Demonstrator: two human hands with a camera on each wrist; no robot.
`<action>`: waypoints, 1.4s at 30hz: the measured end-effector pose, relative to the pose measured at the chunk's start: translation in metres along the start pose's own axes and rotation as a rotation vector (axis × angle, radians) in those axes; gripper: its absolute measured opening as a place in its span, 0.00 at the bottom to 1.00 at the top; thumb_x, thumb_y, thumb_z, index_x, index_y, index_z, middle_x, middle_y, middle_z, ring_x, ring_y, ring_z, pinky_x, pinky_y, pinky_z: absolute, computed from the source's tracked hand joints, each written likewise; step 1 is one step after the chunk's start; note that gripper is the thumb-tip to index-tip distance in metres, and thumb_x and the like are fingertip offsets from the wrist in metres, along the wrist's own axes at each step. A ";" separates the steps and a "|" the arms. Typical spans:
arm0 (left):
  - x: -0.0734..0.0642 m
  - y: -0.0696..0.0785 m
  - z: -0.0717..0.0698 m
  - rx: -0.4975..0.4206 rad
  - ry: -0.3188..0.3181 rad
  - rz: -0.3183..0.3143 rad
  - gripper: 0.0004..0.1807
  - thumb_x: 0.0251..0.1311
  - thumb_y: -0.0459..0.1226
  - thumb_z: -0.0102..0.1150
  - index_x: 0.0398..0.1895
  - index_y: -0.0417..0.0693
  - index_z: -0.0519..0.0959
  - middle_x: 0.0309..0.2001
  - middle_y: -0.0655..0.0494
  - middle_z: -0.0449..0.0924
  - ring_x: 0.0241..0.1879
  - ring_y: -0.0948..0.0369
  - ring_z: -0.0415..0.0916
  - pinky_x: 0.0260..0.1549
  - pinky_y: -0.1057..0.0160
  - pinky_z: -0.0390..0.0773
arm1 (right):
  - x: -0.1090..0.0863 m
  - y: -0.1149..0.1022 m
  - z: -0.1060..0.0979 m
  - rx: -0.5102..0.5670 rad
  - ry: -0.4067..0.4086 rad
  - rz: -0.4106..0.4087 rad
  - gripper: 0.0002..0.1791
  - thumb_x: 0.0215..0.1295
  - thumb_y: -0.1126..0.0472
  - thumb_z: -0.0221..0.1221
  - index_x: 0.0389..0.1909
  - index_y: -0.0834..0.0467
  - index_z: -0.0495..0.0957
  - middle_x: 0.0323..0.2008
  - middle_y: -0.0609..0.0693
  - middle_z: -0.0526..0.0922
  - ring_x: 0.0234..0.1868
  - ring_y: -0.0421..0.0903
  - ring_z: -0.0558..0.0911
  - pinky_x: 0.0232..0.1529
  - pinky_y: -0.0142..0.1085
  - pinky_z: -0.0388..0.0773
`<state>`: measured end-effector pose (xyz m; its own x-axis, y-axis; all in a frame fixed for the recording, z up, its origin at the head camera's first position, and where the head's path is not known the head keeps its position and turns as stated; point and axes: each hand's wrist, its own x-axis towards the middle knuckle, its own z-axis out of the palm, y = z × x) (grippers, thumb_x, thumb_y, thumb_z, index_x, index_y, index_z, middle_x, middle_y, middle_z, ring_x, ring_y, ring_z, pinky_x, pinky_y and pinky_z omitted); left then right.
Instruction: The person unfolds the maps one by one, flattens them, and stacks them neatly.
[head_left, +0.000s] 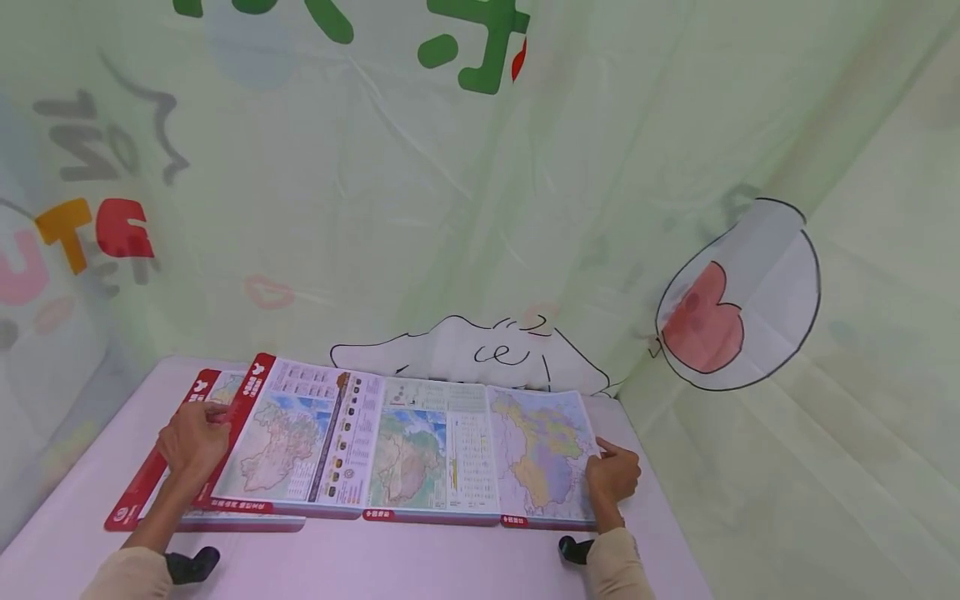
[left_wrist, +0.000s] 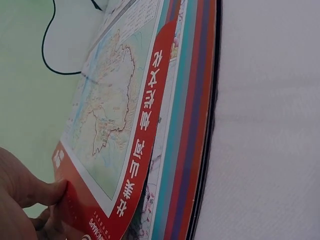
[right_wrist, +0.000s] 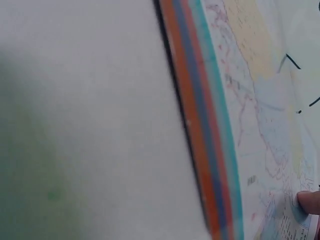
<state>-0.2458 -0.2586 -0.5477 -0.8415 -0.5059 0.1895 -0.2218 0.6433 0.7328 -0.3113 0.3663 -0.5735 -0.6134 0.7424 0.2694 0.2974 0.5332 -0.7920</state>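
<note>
Red margin (head_left: 243,400) of unfolded map (head_left: 408,442) pinched in left grip (head_left: 193,437), thumb on top. Map runs rightward from there, long axis between both hands. Right grip (head_left: 613,473) at opposite edge, thumb on paper; finger hold hidden, can't tell. Second red-edged map (head_left: 142,487) beneath left grip, on bench (head_left: 420,567).

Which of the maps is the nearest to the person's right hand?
The rightmost map, with yellow and purple patches. The right hand is at its page's outer edge; the middle map and those left of it lie farther away.
</note>
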 end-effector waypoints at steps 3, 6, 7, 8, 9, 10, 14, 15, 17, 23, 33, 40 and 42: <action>0.001 -0.002 0.002 -0.002 -0.014 -0.021 0.24 0.69 0.34 0.64 0.62 0.22 0.80 0.59 0.21 0.82 0.53 0.27 0.82 0.53 0.28 0.81 | 0.001 0.001 -0.001 0.001 -0.010 -0.001 0.22 0.55 0.76 0.59 0.48 0.63 0.92 0.34 0.66 0.90 0.34 0.65 0.83 0.36 0.55 0.72; 0.000 -0.005 0.004 0.005 -0.017 -0.036 0.24 0.69 0.34 0.65 0.61 0.21 0.80 0.58 0.20 0.82 0.52 0.27 0.82 0.51 0.29 0.82 | -0.001 0.000 -0.003 0.013 -0.023 -0.012 0.21 0.54 0.75 0.58 0.47 0.66 0.92 0.36 0.69 0.90 0.34 0.66 0.84 0.36 0.56 0.72; 0.000 -0.006 0.005 0.011 -0.015 -0.037 0.24 0.68 0.34 0.65 0.60 0.21 0.81 0.58 0.20 0.82 0.51 0.27 0.82 0.51 0.30 0.82 | -0.002 0.000 -0.003 0.016 -0.024 -0.015 0.21 0.54 0.75 0.58 0.47 0.66 0.92 0.36 0.69 0.90 0.35 0.67 0.84 0.37 0.57 0.73; 0.000 -0.008 0.006 0.014 -0.013 -0.037 0.24 0.68 0.33 0.65 0.60 0.21 0.81 0.58 0.20 0.82 0.51 0.27 0.82 0.50 0.30 0.82 | -0.002 0.001 -0.003 0.018 -0.028 -0.018 0.22 0.53 0.75 0.57 0.47 0.66 0.91 0.37 0.70 0.90 0.36 0.69 0.85 0.38 0.59 0.73; 0.000 -0.010 0.006 0.013 -0.010 -0.034 0.24 0.68 0.33 0.66 0.60 0.21 0.81 0.58 0.20 0.82 0.51 0.27 0.82 0.50 0.30 0.82 | -0.002 0.002 -0.003 0.012 -0.034 -0.023 0.22 0.53 0.75 0.57 0.47 0.66 0.91 0.38 0.70 0.91 0.37 0.70 0.85 0.39 0.60 0.74; 0.000 -0.011 0.007 0.017 -0.009 -0.028 0.24 0.67 0.33 0.66 0.60 0.22 0.81 0.58 0.20 0.83 0.51 0.27 0.82 0.49 0.31 0.82 | 0.000 0.005 -0.001 0.000 -0.044 -0.033 0.22 0.53 0.74 0.57 0.48 0.66 0.91 0.40 0.70 0.91 0.39 0.72 0.86 0.40 0.62 0.75; -0.002 -0.020 0.003 0.035 -0.007 -0.011 0.24 0.69 0.34 0.65 0.63 0.24 0.80 0.60 0.22 0.82 0.53 0.28 0.81 0.53 0.30 0.80 | -0.003 0.013 0.008 -0.151 -0.112 -0.082 0.23 0.59 0.72 0.58 0.56 0.71 0.87 0.52 0.81 0.84 0.53 0.82 0.78 0.50 0.70 0.72; -0.004 -0.022 -0.001 0.043 -0.011 -0.015 0.25 0.70 0.34 0.65 0.64 0.25 0.79 0.61 0.22 0.81 0.54 0.28 0.80 0.54 0.29 0.79 | -0.009 0.008 0.008 -0.202 -0.134 -0.103 0.23 0.62 0.70 0.60 0.58 0.74 0.84 0.54 0.84 0.80 0.54 0.83 0.75 0.51 0.72 0.71; -0.011 -0.027 -0.011 0.067 -0.009 -0.002 0.26 0.72 0.34 0.63 0.67 0.26 0.77 0.62 0.21 0.79 0.54 0.28 0.78 0.54 0.28 0.77 | -0.023 -0.007 0.007 -0.277 -0.175 -0.163 0.26 0.70 0.64 0.62 0.64 0.77 0.77 0.57 0.85 0.75 0.59 0.82 0.71 0.55 0.73 0.68; -0.040 -0.050 -0.040 0.163 0.001 0.091 0.35 0.70 0.32 0.63 0.77 0.26 0.65 0.67 0.18 0.67 0.58 0.26 0.65 0.57 0.24 0.69 | -0.109 -0.085 0.019 -0.212 -0.327 -0.563 0.34 0.81 0.50 0.59 0.79 0.64 0.69 0.71 0.81 0.70 0.70 0.81 0.68 0.63 0.74 0.68; -0.061 -0.064 -0.022 0.243 -0.018 0.210 0.44 0.63 0.31 0.67 0.81 0.31 0.60 0.73 0.24 0.63 0.63 0.27 0.60 0.59 0.26 0.68 | -0.264 -0.146 0.062 -0.397 -0.947 -0.714 0.39 0.80 0.36 0.55 0.87 0.36 0.59 0.87 0.74 0.48 0.86 0.82 0.45 0.74 0.87 0.40; -0.067 -0.071 -0.022 0.262 -0.025 0.282 0.41 0.62 0.31 0.69 0.78 0.28 0.66 0.73 0.26 0.66 0.64 0.29 0.61 0.57 0.28 0.73 | -0.274 -0.136 0.079 -0.372 -0.957 -0.724 0.39 0.78 0.39 0.59 0.86 0.36 0.61 0.86 0.75 0.48 0.85 0.83 0.44 0.73 0.88 0.35; -0.070 -0.070 -0.022 0.264 -0.037 0.299 0.42 0.61 0.31 0.70 0.78 0.27 0.65 0.74 0.26 0.66 0.65 0.30 0.62 0.58 0.27 0.75 | -0.272 -0.133 0.080 -0.370 -0.946 -0.724 0.39 0.78 0.39 0.59 0.86 0.35 0.60 0.86 0.75 0.48 0.85 0.83 0.44 0.73 0.88 0.35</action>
<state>-0.1608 -0.2809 -0.5979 -0.9044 -0.2560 0.3412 -0.0795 0.8870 0.4549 -0.2426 0.0613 -0.5853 -0.9618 -0.2705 -0.0425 -0.2343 0.8932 -0.3838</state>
